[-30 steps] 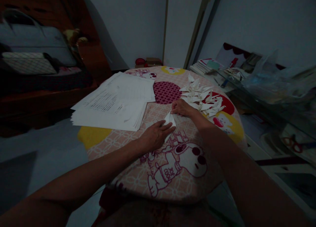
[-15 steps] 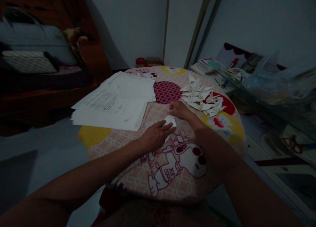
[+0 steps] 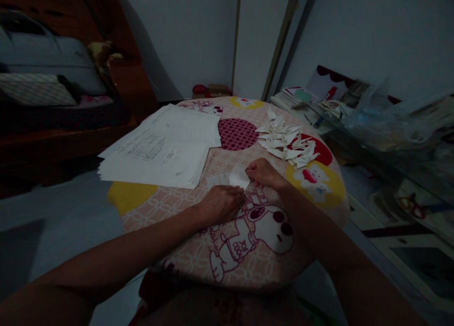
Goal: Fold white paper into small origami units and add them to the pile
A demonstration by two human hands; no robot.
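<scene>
Pink cartoon-print cloth [image 3: 198, 255] covers the round table; beside it your flat paper stack [image 3: 163, 151], then crisp folded cranes [image 3: 287, 144]. Your hands have drawn nearer: left hand [image 3: 222, 204] presses, fingers curled, while right hand [image 3: 262, 173] pinches the small sheet [image 3: 238, 177], now lifted mid-fold at the cloth's centre.

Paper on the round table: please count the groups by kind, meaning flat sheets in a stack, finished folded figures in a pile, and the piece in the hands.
Stack of flat sheets: 1
Pile of folded figures: 1
Small folded piece, between left hand and right hand: 1
Total: 3
</scene>
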